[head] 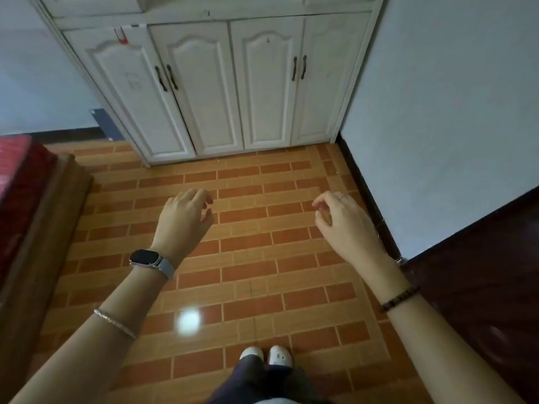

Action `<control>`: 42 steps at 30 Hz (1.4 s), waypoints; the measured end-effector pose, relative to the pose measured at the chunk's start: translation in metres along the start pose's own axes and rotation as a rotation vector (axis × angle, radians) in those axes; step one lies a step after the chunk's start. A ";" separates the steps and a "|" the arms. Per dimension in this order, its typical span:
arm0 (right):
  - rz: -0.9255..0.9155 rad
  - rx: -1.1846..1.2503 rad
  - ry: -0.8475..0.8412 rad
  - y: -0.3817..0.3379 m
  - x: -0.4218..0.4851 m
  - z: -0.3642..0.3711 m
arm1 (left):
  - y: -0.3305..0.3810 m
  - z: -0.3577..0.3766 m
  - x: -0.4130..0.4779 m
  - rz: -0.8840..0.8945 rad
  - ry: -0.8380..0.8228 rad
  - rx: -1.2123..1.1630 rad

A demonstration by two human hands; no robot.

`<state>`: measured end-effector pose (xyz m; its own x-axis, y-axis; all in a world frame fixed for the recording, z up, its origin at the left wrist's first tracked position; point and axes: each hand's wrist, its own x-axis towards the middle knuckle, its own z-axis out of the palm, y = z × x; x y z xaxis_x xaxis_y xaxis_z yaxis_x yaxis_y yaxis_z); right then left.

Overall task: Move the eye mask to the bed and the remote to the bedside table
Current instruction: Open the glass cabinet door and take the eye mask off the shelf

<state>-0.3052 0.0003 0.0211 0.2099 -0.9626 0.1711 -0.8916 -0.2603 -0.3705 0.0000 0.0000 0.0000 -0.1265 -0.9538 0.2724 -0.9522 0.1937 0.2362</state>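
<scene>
Neither the eye mask nor the remote shows in this view. My left hand (183, 220) is held out over the tiled floor, fingers loosely curled and apart, with nothing in it; a watch is on its wrist. My right hand (341, 220) hangs at the same height to the right, fingers bent and apart, also holding nothing. The bed (20, 182), with a red cover and a wooden frame, lies along the left edge.
A white wardrobe (221, 91) with closed doors stands straight ahead against the wall. A dark wooden surface (478, 281) fills the right side. Brick-patterned orange floor (253, 258) stretches between them, with my feet (265, 355) at the bottom.
</scene>
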 end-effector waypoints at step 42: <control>0.160 -0.028 0.076 0.132 0.494 0.045 | -0.079 0.144 0.510 0.113 -0.144 0.039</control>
<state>-0.3013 -0.5134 0.0154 0.0344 -0.9830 0.1804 -0.9222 -0.1008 -0.3734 -0.0292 -0.5349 -0.0140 -0.2689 -0.9501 0.1579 -0.9394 0.2949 0.1750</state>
